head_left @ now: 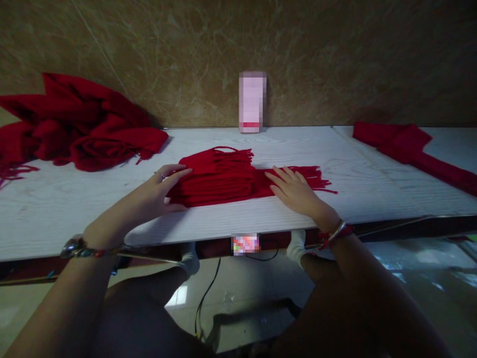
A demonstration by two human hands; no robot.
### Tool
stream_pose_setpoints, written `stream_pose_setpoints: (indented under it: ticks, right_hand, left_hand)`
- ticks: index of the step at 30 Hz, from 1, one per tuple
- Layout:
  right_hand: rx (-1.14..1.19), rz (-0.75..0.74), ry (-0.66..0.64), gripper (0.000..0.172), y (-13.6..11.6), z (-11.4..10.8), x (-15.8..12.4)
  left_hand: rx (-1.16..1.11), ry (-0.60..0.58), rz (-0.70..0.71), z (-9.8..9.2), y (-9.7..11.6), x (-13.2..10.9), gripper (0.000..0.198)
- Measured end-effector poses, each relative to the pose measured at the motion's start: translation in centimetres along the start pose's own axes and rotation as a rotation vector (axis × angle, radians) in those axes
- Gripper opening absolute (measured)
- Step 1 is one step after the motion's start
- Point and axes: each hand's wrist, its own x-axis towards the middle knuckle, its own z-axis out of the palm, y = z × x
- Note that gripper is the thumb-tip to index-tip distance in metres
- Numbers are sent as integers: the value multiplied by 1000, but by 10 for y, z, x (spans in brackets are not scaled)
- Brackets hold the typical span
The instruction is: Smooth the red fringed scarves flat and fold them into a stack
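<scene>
A red fringed scarf [219,185] lies folded in layers on the white wood-grain table [208,223]. One fringed end rests at its far side, and another stretches out to the right. My left hand [158,191] cups the folded left edge, thumb and fingers apart. Flat on the scarf's right-hand length, just short of the fringe, rests my right hand [292,191] with its fingers spread. Neither hand grips the cloth.
A heap of red fabric [89,129] fills the table's left. Another red cloth strip [402,144] lies at the right. Against the brown marbled wall [194,59] stands a blurred pink object [252,102]. Below the front edge is a lit phone-like screen [246,244] with a cable.
</scene>
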Motion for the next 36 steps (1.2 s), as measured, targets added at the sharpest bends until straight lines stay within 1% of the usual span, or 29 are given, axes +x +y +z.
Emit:
stream_pose_setpoints:
  ticks: [5,10,17,22,25,28,30,32,34,36]
  right_hand:
    - [0,16,-17,48,-2,-2,0]
    - [10,26,-12,48,-3,-3,-1]
    - [-14,19,-2,47,-3,-3,-1]
    - [11,34,-18,45,-5,-7,-1]
    - [41,-4,21,43,-8,-9,-1]
    - [61,-90,51,42,-10,-11,-1]
    - [80,-127,25,42,-11,-11,0]
    - [95,-136,-14,43,-11,-10,1]
    - [97,-128,-48,44,-11,-10,2]
    - [97,-114,-77,45,-10,-11,2]
  left_hand:
    - [-9,-40,56,-10,-4,-3,62]
    - [62,-37,16,-10,-2,-2,61]
    - [84,54,-28,-11,-2,-3,52]
    - [121,24,-50,-8,-3,1,58]
    - [160,-19,-23,-6,3,4,62]
    - [226,-42,-29,-7,14,5,60]
    - [268,-64,-57,-9,20,5,56]
    - [301,-73,-73,-11,22,4,52]
    - [314,-33,-70,-14,19,1,49]
    - [317,64,-64,-17,10,-3,45]
